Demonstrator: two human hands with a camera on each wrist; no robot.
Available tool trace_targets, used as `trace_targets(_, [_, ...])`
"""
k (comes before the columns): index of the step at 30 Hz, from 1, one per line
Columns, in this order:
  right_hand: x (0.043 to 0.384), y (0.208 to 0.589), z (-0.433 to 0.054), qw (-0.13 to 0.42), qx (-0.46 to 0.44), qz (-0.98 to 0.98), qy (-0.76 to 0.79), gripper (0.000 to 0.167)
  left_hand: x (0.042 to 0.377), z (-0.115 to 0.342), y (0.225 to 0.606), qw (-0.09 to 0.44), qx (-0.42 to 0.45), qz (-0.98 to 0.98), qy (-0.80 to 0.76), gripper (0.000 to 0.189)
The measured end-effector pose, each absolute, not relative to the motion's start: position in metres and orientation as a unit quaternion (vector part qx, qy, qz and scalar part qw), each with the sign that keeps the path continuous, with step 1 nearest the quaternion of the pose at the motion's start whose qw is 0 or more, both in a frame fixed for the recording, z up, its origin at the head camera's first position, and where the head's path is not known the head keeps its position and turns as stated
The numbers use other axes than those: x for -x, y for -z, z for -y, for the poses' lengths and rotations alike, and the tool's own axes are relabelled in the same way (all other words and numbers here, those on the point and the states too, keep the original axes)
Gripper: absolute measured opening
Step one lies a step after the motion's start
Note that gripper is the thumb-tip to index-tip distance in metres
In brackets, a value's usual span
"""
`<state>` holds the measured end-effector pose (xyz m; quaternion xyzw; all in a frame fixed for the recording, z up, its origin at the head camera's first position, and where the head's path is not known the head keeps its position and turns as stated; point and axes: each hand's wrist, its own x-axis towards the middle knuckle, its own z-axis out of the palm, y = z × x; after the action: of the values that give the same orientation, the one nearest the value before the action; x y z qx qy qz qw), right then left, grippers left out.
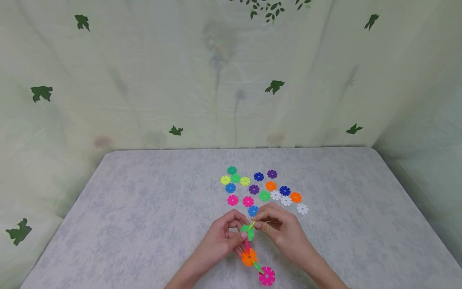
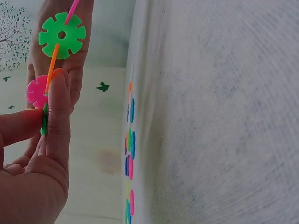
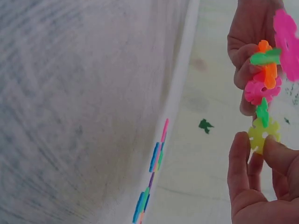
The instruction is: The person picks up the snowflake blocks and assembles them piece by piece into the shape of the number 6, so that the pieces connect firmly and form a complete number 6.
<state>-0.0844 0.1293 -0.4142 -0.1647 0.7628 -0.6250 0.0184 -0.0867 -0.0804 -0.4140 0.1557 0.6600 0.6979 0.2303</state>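
Note:
My left hand [image 1: 225, 233] pinches a green notched disc [image 1: 247, 232] that is part of a linked chain of flower-shaped plastic discs. Below it hang a pink disc [image 3: 262, 89], an orange disc [image 1: 249, 257], another green disc [image 2: 62, 35] and, at the chain's lower end, a pink disc [image 1: 267, 276]. Between thumb and fingertips my right hand [image 1: 283, 226] pinches a yellow disc [image 3: 264, 135], edge-on in the head view. Its rim meets the upper green disc at the slots. Both hands are close together over the table's near middle.
On the grey table [image 1: 144, 208], several loose discs lie flat beyond the hands, among them a blue disc [image 1: 253, 210], a pink disc [image 1: 232, 200], an orange disc [image 1: 296, 197] and a white disc [image 1: 302, 208]. A pale curtain [image 1: 151, 80] with green bird shapes hangs behind the table.

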Motion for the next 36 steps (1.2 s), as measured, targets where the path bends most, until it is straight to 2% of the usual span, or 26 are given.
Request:
trace_targets(5, [0.086, 0.413, -0.132, 0.042, 0.118, -0.782, 0.61, 0.021, 0.087, 0.08, 0.414, 0.225, -0.144, -0.677, -0.686, 0.027])
trace_targets(10, [0.09, 0.412, -0.138, 0.026, 0.083, -0.818, 0.568, 0.027, 0.087, 0.08, 0.414, 0.221, -0.116, -0.704, -0.665, 0.03])
trace_targets(14, [0.093, 0.411, -0.141, 0.014, 0.085, -0.836, 0.542, 0.027, 0.088, 0.081, 0.414, 0.208, -0.105, -0.714, -0.661, 0.028])
trace_targets(20, [0.103, 0.414, -0.143, 0.0, 0.133, -0.867, 0.48, 0.026, 0.091, 0.084, 0.414, 0.193, -0.105, -0.709, -0.67, 0.027])
trace_targets(36, [0.15, 0.426, -0.147, 0.107, 0.243, -0.894, 0.361, 0.026, 0.097, 0.09, 0.418, 0.219, -0.072, -0.683, -0.693, 0.03])
